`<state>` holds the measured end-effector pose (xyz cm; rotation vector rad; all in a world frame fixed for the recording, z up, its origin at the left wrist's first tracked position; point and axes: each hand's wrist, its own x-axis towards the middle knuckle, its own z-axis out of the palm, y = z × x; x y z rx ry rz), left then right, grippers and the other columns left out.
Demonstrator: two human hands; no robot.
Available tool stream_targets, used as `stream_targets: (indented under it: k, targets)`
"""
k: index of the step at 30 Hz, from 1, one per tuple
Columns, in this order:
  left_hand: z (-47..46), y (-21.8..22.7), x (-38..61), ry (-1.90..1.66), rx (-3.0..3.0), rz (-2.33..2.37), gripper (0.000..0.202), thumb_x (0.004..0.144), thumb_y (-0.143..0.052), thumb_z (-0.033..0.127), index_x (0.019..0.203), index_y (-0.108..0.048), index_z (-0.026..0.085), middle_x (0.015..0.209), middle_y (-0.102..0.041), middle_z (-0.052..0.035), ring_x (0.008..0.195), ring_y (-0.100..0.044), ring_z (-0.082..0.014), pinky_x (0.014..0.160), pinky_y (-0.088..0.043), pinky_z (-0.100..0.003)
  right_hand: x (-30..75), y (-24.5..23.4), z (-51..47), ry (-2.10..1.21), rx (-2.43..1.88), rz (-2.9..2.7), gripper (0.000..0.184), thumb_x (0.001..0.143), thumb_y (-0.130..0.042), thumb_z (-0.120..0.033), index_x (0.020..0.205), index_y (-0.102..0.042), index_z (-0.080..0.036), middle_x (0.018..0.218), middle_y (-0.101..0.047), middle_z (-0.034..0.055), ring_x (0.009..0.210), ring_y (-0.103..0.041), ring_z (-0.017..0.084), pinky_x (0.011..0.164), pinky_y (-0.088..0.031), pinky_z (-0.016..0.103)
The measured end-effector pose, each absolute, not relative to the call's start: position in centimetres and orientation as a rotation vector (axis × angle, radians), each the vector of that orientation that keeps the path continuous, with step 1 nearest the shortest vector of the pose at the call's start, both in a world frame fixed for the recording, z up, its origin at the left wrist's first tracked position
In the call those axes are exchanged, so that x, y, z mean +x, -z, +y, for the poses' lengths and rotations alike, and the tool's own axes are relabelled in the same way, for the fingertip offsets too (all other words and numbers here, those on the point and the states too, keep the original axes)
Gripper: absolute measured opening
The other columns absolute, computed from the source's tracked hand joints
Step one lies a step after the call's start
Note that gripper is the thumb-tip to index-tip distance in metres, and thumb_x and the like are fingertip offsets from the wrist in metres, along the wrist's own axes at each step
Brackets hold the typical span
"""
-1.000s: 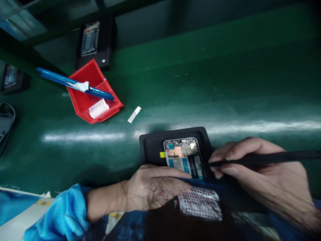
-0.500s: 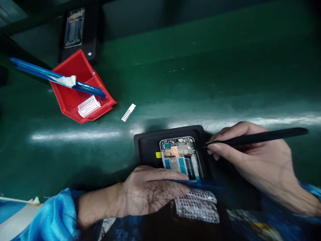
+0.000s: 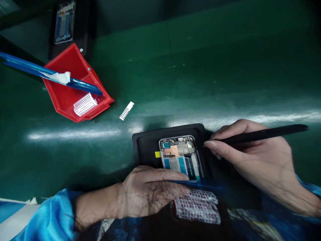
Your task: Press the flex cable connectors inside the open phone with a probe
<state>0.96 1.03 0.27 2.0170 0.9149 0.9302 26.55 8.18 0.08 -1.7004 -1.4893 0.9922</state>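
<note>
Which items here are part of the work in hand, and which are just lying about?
In hand: left hand on perforated sheet; right hand holding black stylus; opened phone in black tray.

Lying about: red bin, blue strip, loose perforated strip, second phone.
</note>
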Motion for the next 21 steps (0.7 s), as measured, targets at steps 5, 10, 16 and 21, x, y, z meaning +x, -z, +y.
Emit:
stream_targets:
  k: [5, 10, 16, 21]
  targets:
    - [1.14, -0.38, 1.06, -0.900, 2.024, 0.938, 0.028, 0.113, -0.058, 0.023, 0.103, -0.083, 0.015, 0.116, -0.091, -0.0042, 0.096, -0.087, -0.0063, 0.104, -0.058, -0.006, 26.89, 0.27, 8.28, -1.006, -1.688, -1.498, 0.025, 0.068, -0.092, -0.045, 0.062, -0.073, -0.030, 0.059, -0.071, -0.0017, 0.048, -0.065, 0.019, 0.044, -0.051, 0.031]
    - [1.22, -0.28, 1.13, -0.927, 2.042, 0.909, 0.029, 0.113, -0.057, 0.023, 0.101, -0.082, 0.014, 0.112, -0.091, -0.0049, 0.098, -0.087, -0.0058, 0.105, -0.056, -0.004, 27.03, 0.46, 8.33, -1.020, -1.669, -1.492, 0.024, 0.066, -0.093, -0.044, 0.062, -0.075, -0.029, 0.058, -0.071, -0.0024, 0.046, -0.065, 0.016, 0.041, -0.050, 0.025]
    - [1.15, -0.29, 1.12, -0.916, 1.995, 0.930, 0.027, 0.112, -0.058, 0.023, 0.102, -0.082, 0.014, 0.113, -0.091, -0.0053, 0.095, -0.087, -0.0061, 0.105, -0.057, -0.006, 26.97, 0.31, 8.38, -1.019, -1.654, -1.522, 0.022, 0.069, -0.091, -0.043, 0.062, -0.075, -0.030, 0.060, -0.072, -0.0025, 0.049, -0.067, 0.016, 0.044, -0.052, 0.024]
    - [1.13, -0.29, 0.94, -0.909, 2.042, 0.920, 0.025, 0.112, -0.058, 0.023, 0.104, -0.081, 0.017, 0.113, -0.091, -0.0041, 0.082, -0.088, -0.0087, 0.094, -0.068, -0.012, 26.94, 0.06, 8.33, -1.020, -1.661, -1.521, 0.024, 0.069, -0.091, -0.045, 0.062, -0.074, -0.029, 0.060, -0.072, -0.0008, 0.048, -0.067, 0.019, 0.041, -0.052, 0.028]
